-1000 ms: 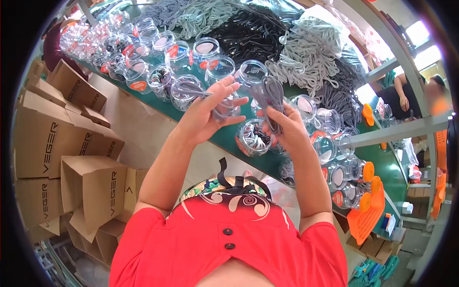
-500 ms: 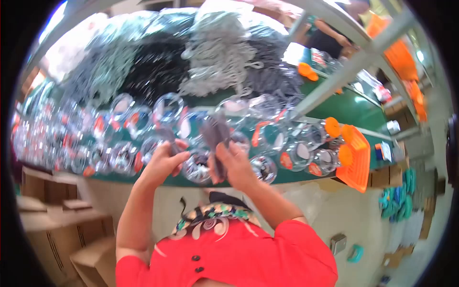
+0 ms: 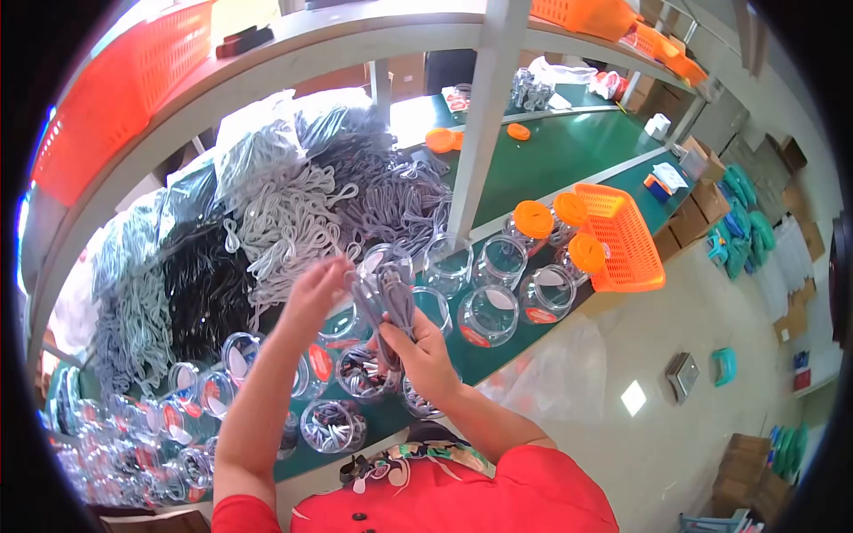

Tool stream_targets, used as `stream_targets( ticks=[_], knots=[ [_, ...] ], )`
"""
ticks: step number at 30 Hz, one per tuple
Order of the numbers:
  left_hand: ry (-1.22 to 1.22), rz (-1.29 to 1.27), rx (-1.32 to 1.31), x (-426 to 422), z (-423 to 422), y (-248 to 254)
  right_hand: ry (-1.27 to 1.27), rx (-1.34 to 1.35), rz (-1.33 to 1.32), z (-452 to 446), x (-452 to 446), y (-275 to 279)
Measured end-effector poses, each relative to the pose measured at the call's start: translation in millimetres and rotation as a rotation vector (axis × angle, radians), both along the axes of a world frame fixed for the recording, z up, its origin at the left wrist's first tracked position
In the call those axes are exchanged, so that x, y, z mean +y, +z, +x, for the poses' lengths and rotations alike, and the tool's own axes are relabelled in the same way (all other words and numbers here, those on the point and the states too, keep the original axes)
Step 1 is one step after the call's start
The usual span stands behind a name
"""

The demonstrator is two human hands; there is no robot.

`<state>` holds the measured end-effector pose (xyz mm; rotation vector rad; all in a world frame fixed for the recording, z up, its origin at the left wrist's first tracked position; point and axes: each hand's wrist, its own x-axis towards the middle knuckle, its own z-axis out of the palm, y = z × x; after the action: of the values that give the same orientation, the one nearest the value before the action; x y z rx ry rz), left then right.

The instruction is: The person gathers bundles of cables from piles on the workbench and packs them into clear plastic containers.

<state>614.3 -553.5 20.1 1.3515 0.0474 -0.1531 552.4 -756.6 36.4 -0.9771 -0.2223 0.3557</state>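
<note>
My right hand (image 3: 422, 360) is closed around a folded bundle of grey cords (image 3: 395, 302), held upright above the jars. Close by on the left, my left hand (image 3: 320, 284) is raised beside the bundle's loops. Its fingers are blurred, and I cannot tell whether they pinch a cord. Below the bundle, a clear jar (image 3: 366, 373) holds dark and white pieces. Nearer to me stands another filled jar (image 3: 333, 426). To the right are open clear jars with red labels, among them a jar (image 3: 489, 315) near the table edge.
Piles of light grey cords (image 3: 289, 226) and black cords (image 3: 209, 293) lie behind the jars. An orange basket (image 3: 622, 240) and jars with orange lids (image 3: 533, 219) stand on the right. A white post (image 3: 487, 115) rises from the green table. Many jars crowd the left.
My view has turned toward the right end of the table. The grey cord bundle is now in my right hand alone, higher up, and my left hand has risen beside it.
</note>
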Motion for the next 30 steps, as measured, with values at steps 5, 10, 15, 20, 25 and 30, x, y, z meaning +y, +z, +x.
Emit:
stream_targets(
  ticks=[5, 10, 15, 20, 25, 30],
  knots=[
    [-0.03, -0.592, 0.075, -42, -97, -1, -0.175, -0.263, -0.381, -6, 35, -27],
    [0.219, -0.329, 0.085, -31, -151, 18, -0.153, -0.936, -0.918, -29, 52, -18],
    [0.252, -0.392, 0.219, -11, -211, 11, 0.224, -0.946, -0.956, -51, 57, -28],
    [0.205, -0.512, 0.273, -10, -253, 3, 1.103, -0.041, -0.214, -39, 59, -13],
    [0.247, -0.494, 0.314, -13, -257, 4, 0.94, -0.389, -0.347, -39, 80, -5],
    [0.26, -0.831, 0.351, -16, -261, 2, 1.294, -0.496, -0.436, -20, 103, -1]
  ],
)
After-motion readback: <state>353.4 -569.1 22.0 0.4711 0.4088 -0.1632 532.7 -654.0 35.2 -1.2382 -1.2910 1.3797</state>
